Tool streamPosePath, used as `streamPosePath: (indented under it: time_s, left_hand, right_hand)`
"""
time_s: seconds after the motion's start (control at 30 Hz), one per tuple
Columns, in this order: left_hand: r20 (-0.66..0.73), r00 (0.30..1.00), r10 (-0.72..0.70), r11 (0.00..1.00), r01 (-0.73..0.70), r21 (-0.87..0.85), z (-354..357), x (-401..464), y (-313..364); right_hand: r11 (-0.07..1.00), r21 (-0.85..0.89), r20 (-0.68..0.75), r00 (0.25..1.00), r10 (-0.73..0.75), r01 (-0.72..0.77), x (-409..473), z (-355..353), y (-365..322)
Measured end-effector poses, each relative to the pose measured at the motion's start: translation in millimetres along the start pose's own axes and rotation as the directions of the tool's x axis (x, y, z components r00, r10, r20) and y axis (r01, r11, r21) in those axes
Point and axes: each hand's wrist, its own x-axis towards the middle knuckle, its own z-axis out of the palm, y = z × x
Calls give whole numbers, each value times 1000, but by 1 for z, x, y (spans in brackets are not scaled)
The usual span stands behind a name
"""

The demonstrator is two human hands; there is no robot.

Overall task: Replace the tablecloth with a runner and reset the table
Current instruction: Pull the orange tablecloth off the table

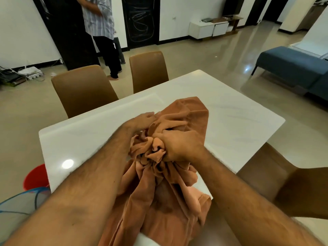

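Bunched orange-brown tablecloth (160, 197) fills the foreground, its lower folds trailing off the near edge of the white tabletop (230, 110) toward the camera. Right hand (179, 146) is closed in a fist around a thick gather of the tablecloth, knuckles up, so that many folds are held at one point. Left hand (142, 121), just beyond and to the left of the right hand, has its fingers curled into the upper folds, apparently drawing more fabric toward the fist. Beyond both hands, a flatter flap of the tablecloth lies on the tabletop. Gathering toward the centre likely keeps the fabric compact and off the floor for lifting away. Judged stage: cloth removal nearly complete; no runner or table settings are visible. Brown chairs (83, 87) stand along the far-left side of the tabletop, and another chair (291, 181) stands at its right side. Left of the tabletop, a red bucket (35, 178) sits on the floor. Beyond the chairs stands a person (101, 27).
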Motion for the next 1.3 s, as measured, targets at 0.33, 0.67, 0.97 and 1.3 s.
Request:
streamPosePath:
  time_s: [0.33, 0.67, 0.97, 1.3]
  left_hand:
    - [-147, 989, 23, 966, 16, 260, 22, 30, 8]
    - [-12, 983, 184, 919, -168, 357, 14, -4, 4]
    - [-119, 986, 114, 926, -149, -346, -2, -20, -48]
    - [58, 944, -324, 875, 276, 399, 91, -64, -206]
  right_hand:
    - [967, 220, -14, 991, 135, -129, -10, 45, 34]
    - [858, 465, -122, 945, 304, -217, 5, 53, 66]
    - [813, 542, -151, 926, 346, -215, 17, 61, 74]
    - [896, 386, -305, 886, 349, -220, 35, 54, 71]
